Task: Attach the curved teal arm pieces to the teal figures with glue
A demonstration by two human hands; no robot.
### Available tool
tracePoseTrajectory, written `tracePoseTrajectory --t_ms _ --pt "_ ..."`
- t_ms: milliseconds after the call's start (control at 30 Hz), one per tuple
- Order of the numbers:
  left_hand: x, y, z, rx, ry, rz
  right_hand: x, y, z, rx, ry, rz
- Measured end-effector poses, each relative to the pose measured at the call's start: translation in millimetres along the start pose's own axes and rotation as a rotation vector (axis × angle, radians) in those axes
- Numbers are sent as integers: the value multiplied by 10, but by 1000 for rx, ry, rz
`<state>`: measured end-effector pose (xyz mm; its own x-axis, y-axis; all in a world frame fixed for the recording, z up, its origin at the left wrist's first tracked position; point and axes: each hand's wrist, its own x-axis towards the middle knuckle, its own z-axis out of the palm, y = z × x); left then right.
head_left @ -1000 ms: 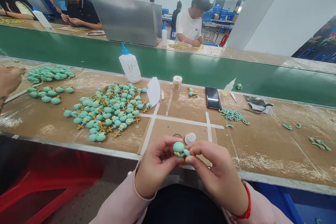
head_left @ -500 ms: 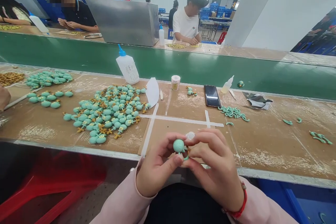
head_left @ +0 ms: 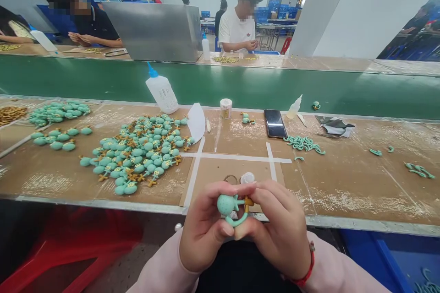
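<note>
Between my two hands is a small figurine (head_left: 225, 205) with a speckled mint-green round head and a brown end. My left hand (head_left: 201, 236) pinches its head side between thumb and fingers. With its fingertips and thumb, my right hand (head_left: 283, 222) grips the brown end and a curved green piece (head_left: 238, 223), which arcs below the figurine. Whether the curved piece is joined to it I cannot tell. Just beyond my fingers lie a round white cap (head_left: 247, 178) and a thin ring (head_left: 230, 178).
A heap of similar figurines (head_left: 144, 149) lies left, curved green pieces (head_left: 303, 143) right. A phone (head_left: 274, 123), a small jar (head_left: 226, 108), a blue-tipped bottle (head_left: 161, 92) and a dropper bottle (head_left: 294, 106) stand or lie behind. Across the green belt (head_left: 247, 80), other people work.
Both hands have drawn slightly down towards me. The figurine has turned, so its brown end and the curved piece show more. The cap and ring now show beyond my fingers.
</note>
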<state>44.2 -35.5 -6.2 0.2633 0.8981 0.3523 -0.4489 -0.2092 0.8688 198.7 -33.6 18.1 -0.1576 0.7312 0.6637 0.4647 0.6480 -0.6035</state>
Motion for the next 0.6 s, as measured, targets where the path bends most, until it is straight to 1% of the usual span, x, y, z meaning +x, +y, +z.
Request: tracePoseTrajectory --t_ms 167,600 --pt "36 28 25 -2 11 31 -7 -13 18 -11 61 -13" --pt "47 46 54 -23 9 23 -6 -25 24 -18 49 -17"
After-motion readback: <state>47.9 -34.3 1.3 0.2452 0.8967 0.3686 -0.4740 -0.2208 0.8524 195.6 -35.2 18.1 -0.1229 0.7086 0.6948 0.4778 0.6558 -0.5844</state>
